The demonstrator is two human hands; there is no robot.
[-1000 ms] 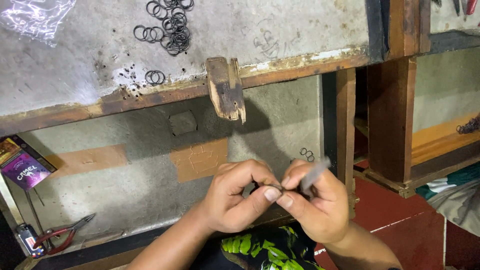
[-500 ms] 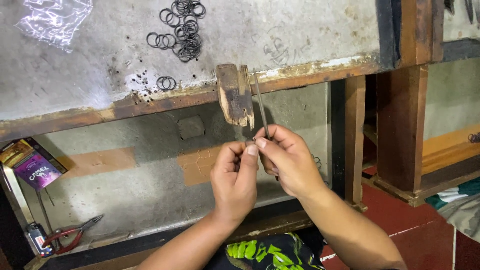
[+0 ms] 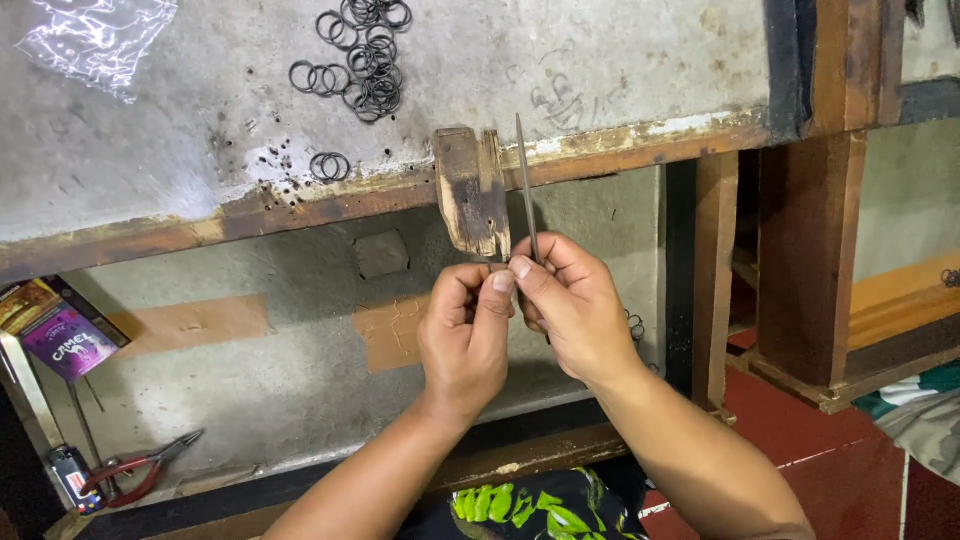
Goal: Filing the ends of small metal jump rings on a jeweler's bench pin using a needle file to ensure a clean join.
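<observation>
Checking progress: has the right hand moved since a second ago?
Yes. The right hand rose toward the wooden peg, bringing the file up beside it.

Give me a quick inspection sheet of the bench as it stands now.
Surface: grey worktop, worn wooden edge.
Job's things: thin metal file upright beside the wooden bench peg; a small piece at the fingertips, too small to tell.
Clutter: dark wire rings, plastic bag, red-handled pliers, purple packet.
Hands: left hand pinching; right hand gripping the file.
Cables: nothing seen.
Surroundings: wooden posts, red floor.
</observation>
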